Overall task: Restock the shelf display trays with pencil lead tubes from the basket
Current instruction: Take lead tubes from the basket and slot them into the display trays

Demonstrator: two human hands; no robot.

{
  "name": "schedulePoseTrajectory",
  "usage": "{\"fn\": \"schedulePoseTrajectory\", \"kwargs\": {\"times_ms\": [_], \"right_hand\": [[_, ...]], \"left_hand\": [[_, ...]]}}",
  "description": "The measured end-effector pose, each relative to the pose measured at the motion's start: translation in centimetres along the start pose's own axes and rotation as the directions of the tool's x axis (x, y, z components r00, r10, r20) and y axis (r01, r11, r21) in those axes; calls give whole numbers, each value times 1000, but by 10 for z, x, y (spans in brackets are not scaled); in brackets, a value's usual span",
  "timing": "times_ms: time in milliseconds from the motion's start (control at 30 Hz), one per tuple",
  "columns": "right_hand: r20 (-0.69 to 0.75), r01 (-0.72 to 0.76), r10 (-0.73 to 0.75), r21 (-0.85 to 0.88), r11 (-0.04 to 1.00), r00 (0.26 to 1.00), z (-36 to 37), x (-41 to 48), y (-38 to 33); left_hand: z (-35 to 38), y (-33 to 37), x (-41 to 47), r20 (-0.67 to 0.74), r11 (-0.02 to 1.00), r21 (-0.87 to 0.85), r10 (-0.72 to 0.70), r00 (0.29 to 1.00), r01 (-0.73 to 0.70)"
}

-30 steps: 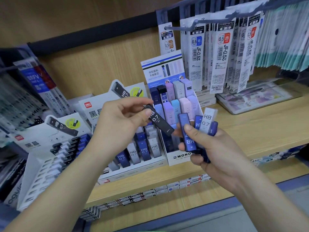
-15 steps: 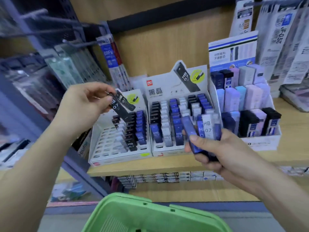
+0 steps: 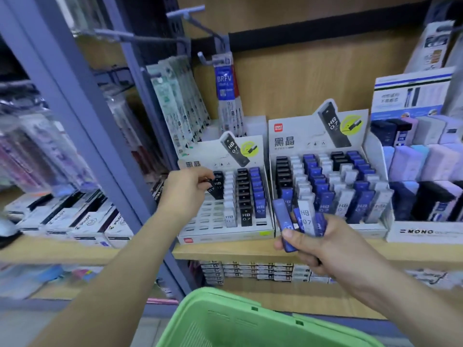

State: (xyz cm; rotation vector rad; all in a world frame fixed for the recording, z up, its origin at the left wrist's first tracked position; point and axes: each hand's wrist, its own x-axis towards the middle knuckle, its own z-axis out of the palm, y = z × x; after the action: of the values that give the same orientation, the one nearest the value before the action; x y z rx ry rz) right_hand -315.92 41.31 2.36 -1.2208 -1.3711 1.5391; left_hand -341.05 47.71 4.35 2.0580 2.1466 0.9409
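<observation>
My left hand (image 3: 186, 190) pinches a black lead tube (image 3: 215, 188) marked HB 0.7 and holds it at the leftmost column of the left display tray (image 3: 225, 232). That tray carries black, white and blue tubes, with bare slots at its front left. My right hand (image 3: 309, 242) grips a bunch of lead tubes (image 3: 299, 220), blue ones and a white one, in front of the right display tray (image 3: 328, 231), which is nearly full. The green basket (image 3: 253, 319) sits below at the bottom edge of view.
Both trays stand on a wooden shelf (image 3: 225, 251). A Mono tray (image 3: 426, 234) of pastel boxes stands to the right. Hanging refill packs (image 3: 183, 103) and metal hooks are above left. A grey upright post (image 3: 82, 116) divides off the left shelf of boxed stock.
My view has swung left and down. My left hand has carried the black tube down from mid-air into the left tray. My right hand keeps hold of its bunch.
</observation>
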Motion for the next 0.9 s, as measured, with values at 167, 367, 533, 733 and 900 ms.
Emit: {"fn": "schedulePoseTrajectory", "kwargs": {"times_ms": [167,367,533,733,900], "right_hand": [[-45,-27,34,139,990,998,17,3,1],[-23,-62,69,214,975,997,28,2,5],[24,-83,79,291,953,997,27,0,6],[-1,-32,33,283,959,999,21,2,2],[-91,44,-16,319,947,996,12,2,-9]], "left_hand": [[7,-4,9,42,1000,-24,-13,999,14],[24,-5,7,-13,994,-82,-73,997,72],[11,9,7,-18,1000,22,-2,1000,2],[-34,68,-11,463,882,-450,363,808,-139],[-35,83,-18,536,913,-365,366,761,-183]]}}
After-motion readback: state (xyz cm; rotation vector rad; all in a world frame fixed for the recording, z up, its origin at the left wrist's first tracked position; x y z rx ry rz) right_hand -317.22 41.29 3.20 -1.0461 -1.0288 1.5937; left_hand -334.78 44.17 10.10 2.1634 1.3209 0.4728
